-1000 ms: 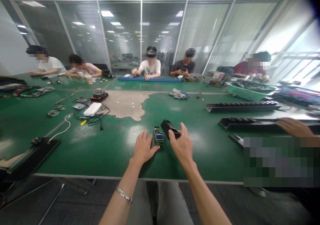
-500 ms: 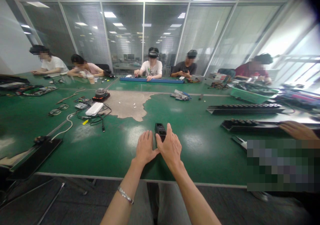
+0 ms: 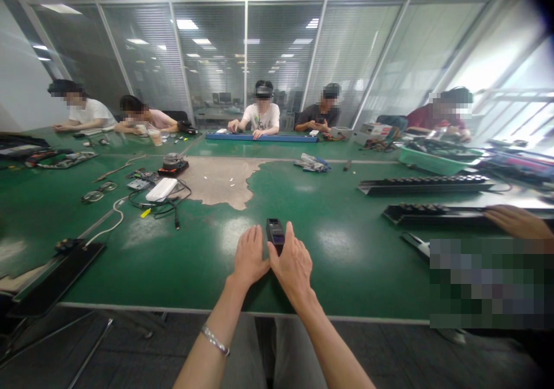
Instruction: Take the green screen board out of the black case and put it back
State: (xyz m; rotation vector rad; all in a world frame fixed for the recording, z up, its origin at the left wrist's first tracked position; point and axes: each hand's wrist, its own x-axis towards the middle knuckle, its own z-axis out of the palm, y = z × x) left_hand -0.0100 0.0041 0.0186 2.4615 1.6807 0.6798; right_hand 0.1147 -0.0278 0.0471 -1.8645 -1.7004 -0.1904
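A small black device (image 3: 275,231) with a bluish window lies on the green table (image 3: 355,262) just in front of me. My right hand (image 3: 292,265) covers its near end, thumb and forefinger pinched on the casing. My left hand (image 3: 250,257) lies flat on the table against the device's left side, fingers stretched out, its thumb touching my right hand. A silver bracelet (image 3: 214,340) is on my left wrist. The device's near half is hidden under my hands.
A white box with black cables (image 3: 161,190) lies to the left, a black tray (image 3: 54,276) at the near left edge. Long black keyboards (image 3: 424,184) lie on the right, with a co-worker's hand (image 3: 515,220) on one. Several people sit across the table.
My right hand carried the black casing left and set it down over the green circuit board. Both hands have closed in together on it.
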